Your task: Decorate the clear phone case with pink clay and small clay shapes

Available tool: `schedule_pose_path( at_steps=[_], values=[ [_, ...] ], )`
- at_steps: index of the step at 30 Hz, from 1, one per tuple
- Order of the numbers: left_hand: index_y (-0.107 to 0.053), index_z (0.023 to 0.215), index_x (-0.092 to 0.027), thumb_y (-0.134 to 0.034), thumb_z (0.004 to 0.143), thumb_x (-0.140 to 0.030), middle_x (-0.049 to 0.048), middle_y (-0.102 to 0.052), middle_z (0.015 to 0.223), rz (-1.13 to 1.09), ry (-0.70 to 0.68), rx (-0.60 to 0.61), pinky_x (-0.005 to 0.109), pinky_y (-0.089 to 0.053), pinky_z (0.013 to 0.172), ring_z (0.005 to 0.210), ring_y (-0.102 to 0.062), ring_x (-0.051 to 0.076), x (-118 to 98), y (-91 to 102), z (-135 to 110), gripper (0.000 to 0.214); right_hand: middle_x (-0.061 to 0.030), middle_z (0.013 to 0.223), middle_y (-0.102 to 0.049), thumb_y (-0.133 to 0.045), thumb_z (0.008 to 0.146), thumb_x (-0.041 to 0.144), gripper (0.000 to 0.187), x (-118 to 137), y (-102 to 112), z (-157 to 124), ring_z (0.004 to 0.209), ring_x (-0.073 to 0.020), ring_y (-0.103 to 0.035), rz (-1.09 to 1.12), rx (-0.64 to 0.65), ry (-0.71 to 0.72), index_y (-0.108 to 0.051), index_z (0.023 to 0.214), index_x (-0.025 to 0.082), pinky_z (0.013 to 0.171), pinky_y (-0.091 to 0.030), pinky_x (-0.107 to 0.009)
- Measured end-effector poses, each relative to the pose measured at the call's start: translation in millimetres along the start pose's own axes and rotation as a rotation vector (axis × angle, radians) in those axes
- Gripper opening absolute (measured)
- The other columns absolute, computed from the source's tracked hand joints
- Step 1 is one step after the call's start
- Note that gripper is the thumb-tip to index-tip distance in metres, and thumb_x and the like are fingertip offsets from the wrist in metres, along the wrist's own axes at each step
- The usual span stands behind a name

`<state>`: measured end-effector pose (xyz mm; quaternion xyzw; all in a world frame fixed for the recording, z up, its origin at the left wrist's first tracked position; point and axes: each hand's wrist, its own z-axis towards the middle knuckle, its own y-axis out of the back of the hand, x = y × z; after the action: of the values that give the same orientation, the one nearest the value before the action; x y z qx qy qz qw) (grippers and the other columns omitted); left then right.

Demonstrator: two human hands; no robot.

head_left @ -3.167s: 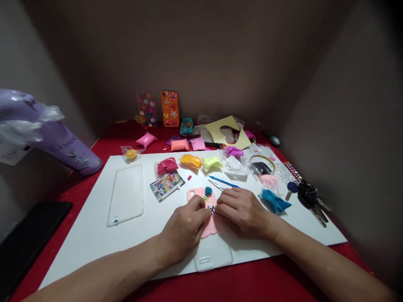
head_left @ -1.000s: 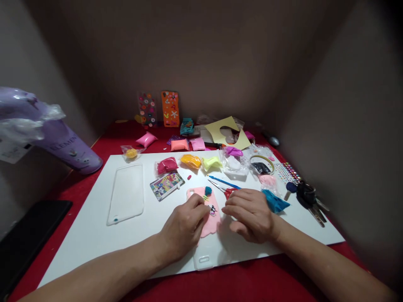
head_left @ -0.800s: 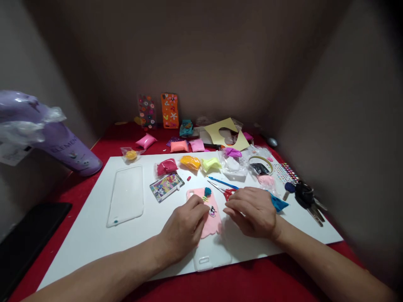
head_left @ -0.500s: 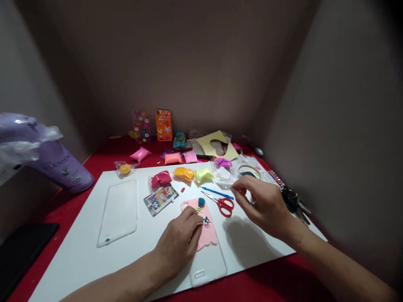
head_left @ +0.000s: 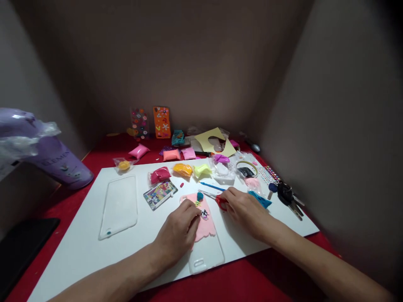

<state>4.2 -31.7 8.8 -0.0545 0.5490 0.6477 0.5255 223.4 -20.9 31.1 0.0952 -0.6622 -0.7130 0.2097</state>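
My left hand (head_left: 180,224) rests over a clear phone case (head_left: 206,256) whose upper part is covered in pink clay (head_left: 206,228). Its fingertips are pinched at the edge of a small white clay piece (head_left: 204,214) with black lines and a purple spot; what they hold is hidden. A teal clay blob (head_left: 200,196) and thin yellow-green strips (head_left: 198,203) sit above that piece. My right hand (head_left: 244,209) is low over the board, fingers curled at the red-handled scissors (head_left: 221,203) and the end of a blue pen (head_left: 211,186). Whether it grips either is unclear.
A second clear case (head_left: 119,205) and a cartoon card (head_left: 160,195) lie left on the white board (head_left: 78,235). Clay packets, such as an orange one (head_left: 182,169), line the back. Keys (head_left: 288,195) lie right; a purple bottle (head_left: 59,157) leans left.
My right hand has come down and left from above the board to the scissors and pen, uncovering black, pink and blue packets. My left hand stays on the case; the view shifts slightly.
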Motion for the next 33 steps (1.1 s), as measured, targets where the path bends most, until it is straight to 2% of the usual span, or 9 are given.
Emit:
schedule_pose_path(
  at_steps=[5,9,12,18,21,29,33],
  values=[
    [-0.049,0.075,-0.016,-0.041,0.087,-0.005,0.0029,-0.049,0.078,0.000,0.009,0.011,0.027,-0.040,0.063,0.072,-0.047,0.015,0.6,0.3,0.0,0.019,-0.0062,0.077,-0.060,-0.049,0.076,0.004,0.016,0.5,-2.4,2.9,0.060,-0.0150,-0.051,-0.004,0.004,-0.061,-0.057,0.083,0.016,0.052,-0.021,-0.027],
    [-0.051,0.077,-0.016,-0.042,0.087,-0.005,0.0033,-0.050,0.081,-0.008,0.008,0.016,0.027,-0.041,0.064,0.073,-0.048,0.015,1.2,0.4,-0.8,0.018,-0.0058,0.077,-0.064,-0.051,0.078,0.011,0.013,-2.1,2.0,-0.2,0.063,-0.0171,-0.055,0.022,-0.007,-0.105,-0.059,0.086,0.017,0.054,-0.026,-0.027],
    [-0.051,0.075,-0.016,-0.042,0.087,-0.005,0.0033,-0.050,0.079,-0.005,0.016,0.019,0.027,-0.042,0.063,0.072,-0.048,0.014,1.4,0.3,-1.1,0.019,-0.0020,0.071,-0.064,-0.051,0.081,0.017,0.014,-3.6,12.0,-7.3,0.060,-0.0154,-0.056,0.066,-0.007,-0.134,-0.058,0.092,0.020,0.054,-0.030,-0.026],
    [-0.053,0.075,-0.016,-0.042,0.086,-0.005,0.0038,-0.051,0.080,-0.007,0.018,0.029,0.027,-0.043,0.063,0.072,-0.048,0.015,0.0,1.0,-0.2,0.019,0.0021,0.067,-0.061,-0.052,0.079,0.012,0.015,-0.3,31.1,-28.6,0.061,-0.0132,-0.055,0.454,0.105,-0.191,-0.057,0.089,0.022,0.055,-0.038,-0.024],
    [-0.054,0.076,-0.016,-0.041,0.087,-0.005,0.0038,-0.051,0.080,-0.009,0.030,0.034,0.027,-0.044,0.063,0.071,-0.049,0.015,0.3,1.0,-0.1,0.020,0.0028,0.069,-0.061,-0.052,0.076,0.008,0.022,-1.4,35.8,-35.1,0.062,-0.0127,-0.054,0.526,0.154,-0.177,-0.059,0.090,0.024,0.055,-0.038,-0.023],
    [-0.055,0.076,-0.015,-0.042,0.086,-0.005,0.0049,-0.052,0.079,0.005,0.035,0.034,0.028,-0.045,0.063,0.071,-0.050,0.015,0.6,0.6,-0.2,0.020,0.0045,0.062,-0.063,-0.056,0.077,0.008,0.022,-1.1,63.8,-21.6,0.054,-0.0103,-0.053,0.323,0.254,0.013,-0.064,0.087,0.026,0.052,-0.034,-0.022],
    [-0.055,0.076,-0.016,-0.042,0.086,-0.005,0.0048,-0.052,0.079,0.013,0.035,0.037,0.028,-0.045,0.062,0.071,-0.050,0.015,0.6,1.3,-0.5,0.019,0.0052,0.060,-0.063,-0.060,0.074,0.011,0.019,2.2,78.8,-5.6,0.055,-0.0120,-0.054,0.214,0.365,0.095,-0.064,0.083,0.028,0.051,-0.032,-0.023]
  ],
)
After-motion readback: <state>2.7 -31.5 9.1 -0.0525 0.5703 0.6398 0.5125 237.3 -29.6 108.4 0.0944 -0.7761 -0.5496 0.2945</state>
